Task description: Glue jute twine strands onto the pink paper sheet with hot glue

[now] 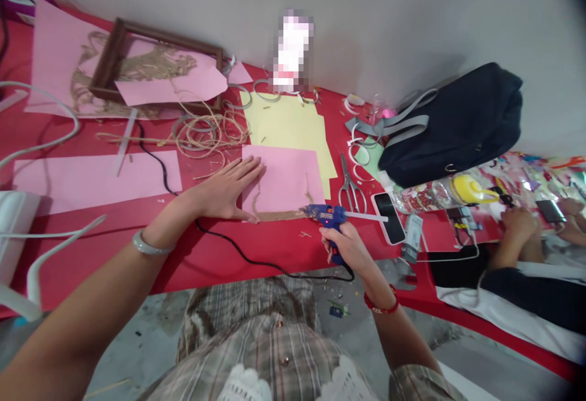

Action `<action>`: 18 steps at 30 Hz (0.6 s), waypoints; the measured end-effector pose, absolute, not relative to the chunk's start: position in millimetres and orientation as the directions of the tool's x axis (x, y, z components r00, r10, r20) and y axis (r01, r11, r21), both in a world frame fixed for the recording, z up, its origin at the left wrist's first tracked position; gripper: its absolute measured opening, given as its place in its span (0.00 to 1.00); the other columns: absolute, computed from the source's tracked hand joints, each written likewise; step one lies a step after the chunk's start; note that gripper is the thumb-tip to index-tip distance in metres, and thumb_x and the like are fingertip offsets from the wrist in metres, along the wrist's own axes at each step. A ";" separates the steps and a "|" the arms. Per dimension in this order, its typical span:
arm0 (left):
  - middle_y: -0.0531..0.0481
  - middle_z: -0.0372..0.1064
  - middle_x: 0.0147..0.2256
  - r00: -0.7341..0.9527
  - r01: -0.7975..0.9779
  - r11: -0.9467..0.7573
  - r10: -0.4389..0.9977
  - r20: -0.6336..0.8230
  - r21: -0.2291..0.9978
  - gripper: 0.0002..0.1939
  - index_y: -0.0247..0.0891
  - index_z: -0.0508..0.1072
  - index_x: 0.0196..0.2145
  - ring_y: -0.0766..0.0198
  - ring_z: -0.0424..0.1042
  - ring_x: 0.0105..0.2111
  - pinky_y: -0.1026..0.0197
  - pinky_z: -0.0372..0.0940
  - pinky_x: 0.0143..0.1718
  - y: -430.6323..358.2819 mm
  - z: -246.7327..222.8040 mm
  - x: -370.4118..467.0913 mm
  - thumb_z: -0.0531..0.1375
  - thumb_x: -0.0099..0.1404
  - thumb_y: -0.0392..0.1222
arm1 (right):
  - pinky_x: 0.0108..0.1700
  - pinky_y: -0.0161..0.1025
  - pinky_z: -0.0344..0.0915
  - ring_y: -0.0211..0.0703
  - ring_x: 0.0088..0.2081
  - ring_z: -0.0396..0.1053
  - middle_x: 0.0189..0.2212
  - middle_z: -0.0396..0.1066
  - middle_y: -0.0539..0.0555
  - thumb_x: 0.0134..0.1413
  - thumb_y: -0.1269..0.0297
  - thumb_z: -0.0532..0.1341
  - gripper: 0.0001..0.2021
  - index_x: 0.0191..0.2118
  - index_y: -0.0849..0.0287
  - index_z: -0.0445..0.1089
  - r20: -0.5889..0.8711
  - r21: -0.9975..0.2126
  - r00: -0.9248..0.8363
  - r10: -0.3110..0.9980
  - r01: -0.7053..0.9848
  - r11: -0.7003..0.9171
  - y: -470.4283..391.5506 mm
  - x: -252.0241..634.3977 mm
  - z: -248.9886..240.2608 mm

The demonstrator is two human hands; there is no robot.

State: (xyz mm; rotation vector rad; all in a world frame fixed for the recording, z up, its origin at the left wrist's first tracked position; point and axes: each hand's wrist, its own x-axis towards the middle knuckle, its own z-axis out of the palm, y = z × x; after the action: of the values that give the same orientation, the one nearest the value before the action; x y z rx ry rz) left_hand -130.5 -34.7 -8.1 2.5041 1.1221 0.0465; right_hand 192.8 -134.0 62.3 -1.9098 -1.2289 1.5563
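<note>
My right hand [348, 245] is wrapped round the handle of a blue hot glue gun [330, 216], with a clear glue stick [366, 216] jutting from its back. The gun's tip meets the right end of a brown twine strip [280, 215] along the near edge of a pink sheet [286, 178]. Shorter lengths of twine run up the sheet's left and right sides. Flat on the left part of that sheet lies my left hand [224, 190], its fingers spread and holding nothing. Under the pink sheet is yellow paper [284, 121].
Loose twine [206, 132] lies beyond my left hand, near a wooden frame [155, 35]. Scissors [350, 190], a phone [388, 218], a bottle [425, 196] and a dark bag [453, 126] are on the right. The gun's black cord [238, 251] crosses the table edge. Another person's hand [519, 224] is far right.
</note>
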 end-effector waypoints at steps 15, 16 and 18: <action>0.31 0.27 0.80 0.686 0.697 -0.606 0.719 -0.111 0.385 0.72 0.30 0.36 0.81 0.37 0.31 0.80 0.41 0.33 0.78 -34.0 -9.5 -131.5 0.56 0.60 0.85 | 0.19 0.36 0.62 0.37 0.18 0.62 0.17 0.65 0.49 0.47 0.50 0.65 0.16 0.21 0.54 0.66 -0.574 -0.755 0.006 0.819 0.381 -0.533 -132.6 203.5 60.2; 0.31 0.27 0.80 0.686 0.697 -0.605 0.719 -0.113 0.384 0.72 0.30 0.36 0.81 0.38 0.31 0.80 0.42 0.33 0.78 -34.0 -9.5 -131.7 0.55 0.60 0.86 | 0.19 0.36 0.62 0.37 0.18 0.62 0.17 0.65 0.49 0.47 0.49 0.65 0.16 0.21 0.54 0.66 -0.577 -0.753 0.006 0.816 0.383 -0.535 -132.5 203.7 60.6; 0.31 0.27 0.80 0.684 0.701 -0.604 0.719 -0.120 0.380 0.72 0.28 0.37 0.80 0.38 0.31 0.80 0.43 0.32 0.78 -34.0 -9.0 -131.6 0.55 0.60 0.86 | 0.19 0.36 0.63 0.37 0.18 0.62 0.17 0.65 0.49 0.47 0.49 0.65 0.16 0.21 0.54 0.67 -0.577 -0.751 0.010 0.817 0.387 -0.535 -132.1 204.4 61.3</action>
State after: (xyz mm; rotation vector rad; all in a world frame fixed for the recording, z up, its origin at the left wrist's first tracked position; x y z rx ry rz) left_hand -131.6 -34.0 -9.0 2.4993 1.1075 0.0634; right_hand 204.4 -132.1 61.3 -1.9142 -1.2347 1.5363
